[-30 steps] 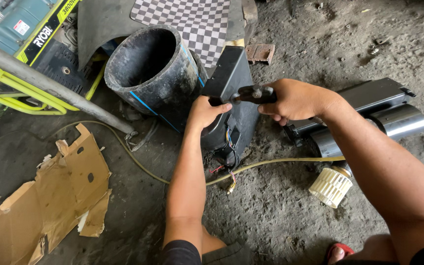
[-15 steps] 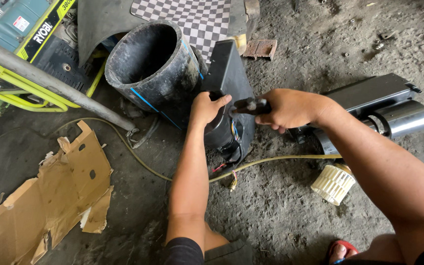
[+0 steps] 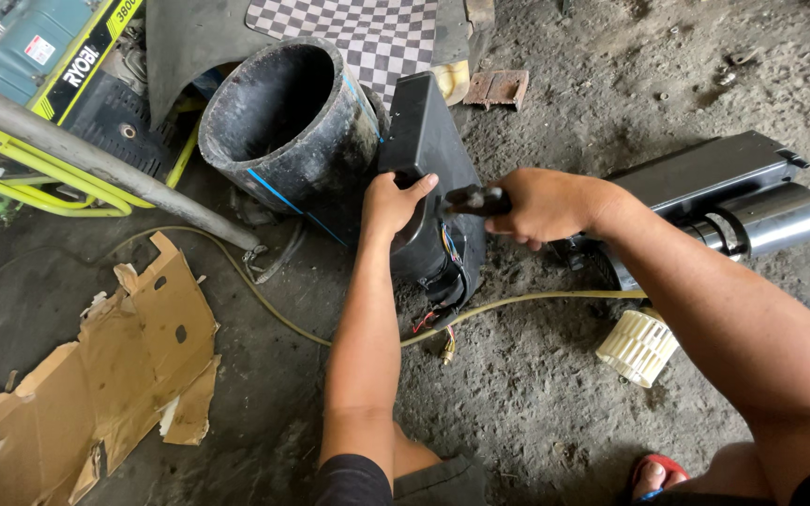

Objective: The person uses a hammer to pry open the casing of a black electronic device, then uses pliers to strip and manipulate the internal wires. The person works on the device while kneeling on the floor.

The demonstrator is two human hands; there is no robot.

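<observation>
A black plastic housing (image 3: 424, 131) stands tilted on the dirt floor, with coloured wires hanging from its lower end. My left hand (image 3: 391, 201) grips the housing's near edge. My right hand (image 3: 541, 204) is closed on a dark tool handle (image 3: 473, 200) whose tip points at the housing, just right of my left hand. The tool's tip is hidden between the hands.
A wide black pipe section (image 3: 288, 126) lies left of the housing. A yellow-green generator frame (image 3: 39, 122) and a grey pole (image 3: 96, 164) are far left. Torn cardboard (image 3: 114, 365) lies bottom left. A black and silver casing (image 3: 733, 197), a cream fan wheel (image 3: 639, 347) and a yellowish hose (image 3: 536, 300) are at right.
My view has shifted slightly. Both hands stay on the housing and tool, the right hand having drawn a little lower and closer to the left hand.
</observation>
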